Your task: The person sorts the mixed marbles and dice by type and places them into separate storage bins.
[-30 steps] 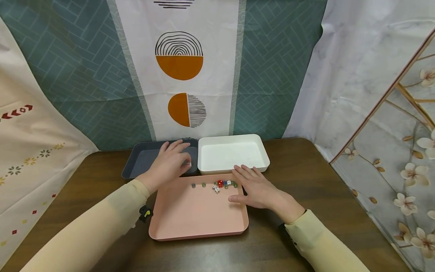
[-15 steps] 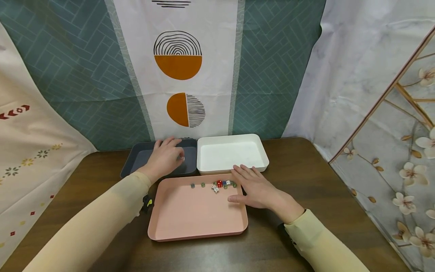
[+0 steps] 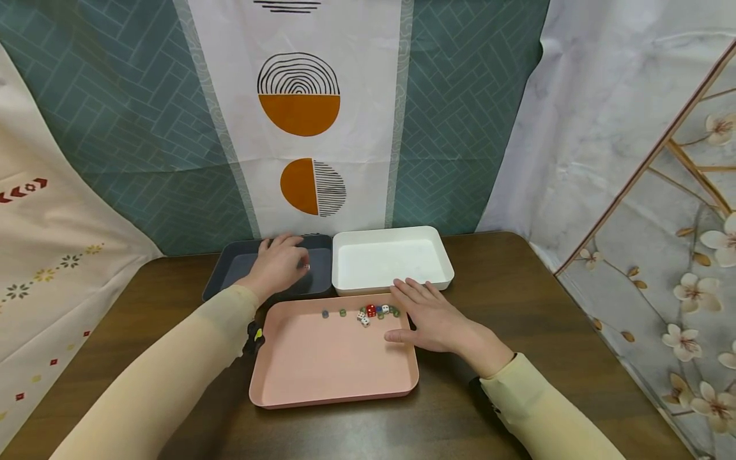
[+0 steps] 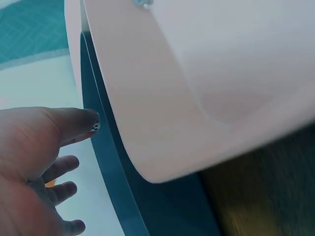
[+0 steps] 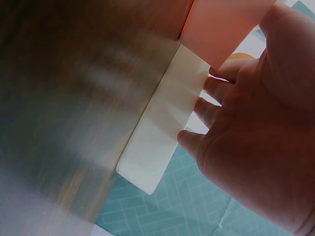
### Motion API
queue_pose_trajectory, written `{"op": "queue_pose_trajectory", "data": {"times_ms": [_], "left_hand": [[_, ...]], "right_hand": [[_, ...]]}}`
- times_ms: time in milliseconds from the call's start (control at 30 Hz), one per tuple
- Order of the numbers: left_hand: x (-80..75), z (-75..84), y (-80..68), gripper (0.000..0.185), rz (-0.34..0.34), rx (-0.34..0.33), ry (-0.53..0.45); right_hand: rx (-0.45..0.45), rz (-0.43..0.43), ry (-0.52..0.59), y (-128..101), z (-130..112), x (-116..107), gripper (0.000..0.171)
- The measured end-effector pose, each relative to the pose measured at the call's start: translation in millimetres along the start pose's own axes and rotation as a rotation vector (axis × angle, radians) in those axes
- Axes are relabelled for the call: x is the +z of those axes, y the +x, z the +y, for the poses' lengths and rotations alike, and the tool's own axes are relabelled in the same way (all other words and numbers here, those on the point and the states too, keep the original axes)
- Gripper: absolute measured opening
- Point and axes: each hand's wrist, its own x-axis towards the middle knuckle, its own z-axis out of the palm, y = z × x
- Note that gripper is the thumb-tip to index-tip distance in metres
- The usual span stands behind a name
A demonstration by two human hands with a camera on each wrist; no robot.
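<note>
One white die [image 4: 95, 127] is caught in your left hand [image 3: 276, 265], pinched tight between thumb and forefinger, while your other fingers stand off it, spread. Both hand and die hang over the slate-blue tray [image 3: 232, 271], just behind the far left part of the pink tray [image 3: 333, 364]; you can't tell whether the die touches the bottom. Your right hand [image 3: 431, 318] holds nothing: its fingers lie straight with the thumb spread, over the pink tray's far right corner, fingertips at the white tray [image 3: 393, 259] behind it. Along the pink tray's far side, towards its right, sit the red die [image 3: 370, 311], white dice [image 3: 365, 322] and small green and blue pieces; one blue piece [image 3: 325, 314] and one green piece [image 3: 343, 313] lie apart, nearer its middle.
</note>
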Motion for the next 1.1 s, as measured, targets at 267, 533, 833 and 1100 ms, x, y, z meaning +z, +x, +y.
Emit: {"op": "queue_pose_trajectory", "data": {"times_ms": [267,533,833,1100], "left_hand": [[-1.4,-2.2,2.2,0.006,-0.069,-0.043,-0.010],[4.5,-9.0,7.0,0.004,-0.135,-0.048,-0.032],[7.5,-8.2,13.9,0.005,-0.184,-0.049,-0.003],[10.8,-11.1,18.0,0.006,-0.209,-0.052,0.005]], "right_hand": [[-0.003,-0.002,0.003,0.0,0.7,-0.3,0.101],[0.001,-0.005,0.003,0.7,0.5,0.4,0.102],[0.021,-0.015,-0.005,1.5,1.0,0.2,0.102],[0.015,-0.015,0.002,0.9,0.0,-0.5,0.101]]}}
